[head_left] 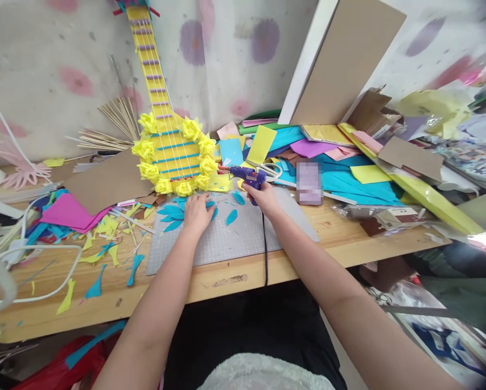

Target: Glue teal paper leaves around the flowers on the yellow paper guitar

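Note:
My right hand (263, 196) is wrapped round a blue-purple hot glue gun (245, 174), whose orange nozzle points left towards a paper guitar. Its black cord hangs over the table edge. Palm down, my left hand (198, 214) rests with its fingers spread on a cluster of blue paper petals (172, 212). One petal edge shows beside its thumb. Two loose petals, one of them this blue petal (232, 217), lie between my hands on the grey cutting mat (226, 244). Behind the left hand the yellow paper guitar (177, 154) leans upright, edged with yellow crepe flowers.
Yellow and blue paper scraps (108, 227) litter the table on the left, near a white cable (43, 246). Scissors (272, 170) and stacked coloured paper (340, 176) lie behind my right hand. A blurred rectangular object (309, 183) stands right of it. A large board (344, 59) leans on the wall.

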Demonstrator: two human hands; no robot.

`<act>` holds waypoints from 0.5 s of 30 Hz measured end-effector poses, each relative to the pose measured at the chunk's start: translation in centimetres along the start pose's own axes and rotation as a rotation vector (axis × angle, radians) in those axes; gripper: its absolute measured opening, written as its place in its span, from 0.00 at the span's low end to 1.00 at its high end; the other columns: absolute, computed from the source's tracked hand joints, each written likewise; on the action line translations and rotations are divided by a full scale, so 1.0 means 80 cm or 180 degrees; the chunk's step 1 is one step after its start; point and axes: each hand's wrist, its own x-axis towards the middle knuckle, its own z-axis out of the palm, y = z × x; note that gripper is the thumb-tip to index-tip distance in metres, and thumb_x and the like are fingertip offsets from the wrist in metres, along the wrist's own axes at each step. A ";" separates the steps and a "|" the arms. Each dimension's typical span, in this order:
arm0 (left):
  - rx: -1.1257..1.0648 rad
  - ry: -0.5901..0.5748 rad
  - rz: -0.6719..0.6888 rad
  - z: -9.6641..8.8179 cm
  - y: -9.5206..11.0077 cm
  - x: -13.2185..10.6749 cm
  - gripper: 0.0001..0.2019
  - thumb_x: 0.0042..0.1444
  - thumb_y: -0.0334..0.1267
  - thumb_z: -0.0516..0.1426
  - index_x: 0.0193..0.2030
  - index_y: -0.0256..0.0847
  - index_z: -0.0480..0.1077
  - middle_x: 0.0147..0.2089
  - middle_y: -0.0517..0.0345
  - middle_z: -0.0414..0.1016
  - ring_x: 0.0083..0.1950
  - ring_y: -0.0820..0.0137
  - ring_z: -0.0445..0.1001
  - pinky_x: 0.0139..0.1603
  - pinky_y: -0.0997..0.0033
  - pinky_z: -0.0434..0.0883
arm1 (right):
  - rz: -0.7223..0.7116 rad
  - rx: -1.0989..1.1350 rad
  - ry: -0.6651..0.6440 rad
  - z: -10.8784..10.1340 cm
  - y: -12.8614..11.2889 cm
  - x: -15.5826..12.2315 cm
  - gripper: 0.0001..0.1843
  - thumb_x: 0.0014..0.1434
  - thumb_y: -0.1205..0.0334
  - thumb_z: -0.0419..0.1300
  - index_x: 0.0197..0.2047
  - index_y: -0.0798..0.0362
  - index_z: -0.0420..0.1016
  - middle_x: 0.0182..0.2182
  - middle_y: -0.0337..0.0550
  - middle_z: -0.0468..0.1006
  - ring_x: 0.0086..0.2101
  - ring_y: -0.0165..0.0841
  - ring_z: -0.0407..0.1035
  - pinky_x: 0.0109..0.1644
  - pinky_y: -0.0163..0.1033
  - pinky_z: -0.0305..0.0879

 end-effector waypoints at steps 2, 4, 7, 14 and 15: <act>-0.0368 0.0050 -0.0080 0.000 -0.005 0.002 0.12 0.48 0.34 0.60 0.41 0.41 0.72 0.40 0.49 0.73 0.47 0.57 0.70 0.52 0.56 0.65 | -0.0037 0.0048 -0.0017 0.002 0.009 -0.003 0.17 0.42 0.48 0.66 0.27 0.52 0.68 0.16 0.33 0.66 0.17 0.24 0.58 0.20 0.33 0.53; -0.0838 0.0092 -0.0165 0.001 -0.008 0.003 0.06 0.47 0.35 0.60 0.34 0.42 0.72 0.37 0.52 0.73 0.44 0.60 0.71 0.49 0.59 0.67 | -0.0012 0.0091 -0.0012 0.001 0.017 -0.006 0.17 0.42 0.48 0.66 0.27 0.52 0.69 0.16 0.33 0.65 0.17 0.24 0.57 0.20 0.33 0.53; -0.1602 0.0256 -0.0392 0.003 -0.008 0.004 0.03 0.45 0.36 0.61 0.28 0.42 0.71 0.35 0.55 0.73 0.41 0.64 0.72 0.45 0.64 0.69 | 0.0009 0.0195 -0.0060 -0.005 0.021 -0.010 0.17 0.42 0.47 0.66 0.26 0.51 0.69 0.16 0.33 0.65 0.17 0.24 0.56 0.20 0.33 0.52; -0.3402 0.0238 -0.1285 0.002 0.006 0.004 0.12 0.38 0.38 0.63 0.32 0.40 0.67 0.29 0.62 0.71 0.29 0.74 0.70 0.32 0.72 0.70 | -0.0035 0.0003 -0.0500 -0.008 0.015 -0.020 0.21 0.42 0.43 0.67 0.20 0.50 0.65 0.13 0.33 0.64 0.16 0.25 0.55 0.20 0.35 0.51; -0.3557 0.0220 -0.1406 0.002 0.008 0.004 0.14 0.37 0.38 0.63 0.32 0.39 0.67 0.28 0.62 0.70 0.27 0.74 0.70 0.31 0.72 0.69 | -0.0023 -0.0036 -0.0540 -0.006 0.015 -0.021 0.21 0.42 0.43 0.67 0.20 0.50 0.65 0.13 0.33 0.63 0.16 0.25 0.55 0.20 0.35 0.51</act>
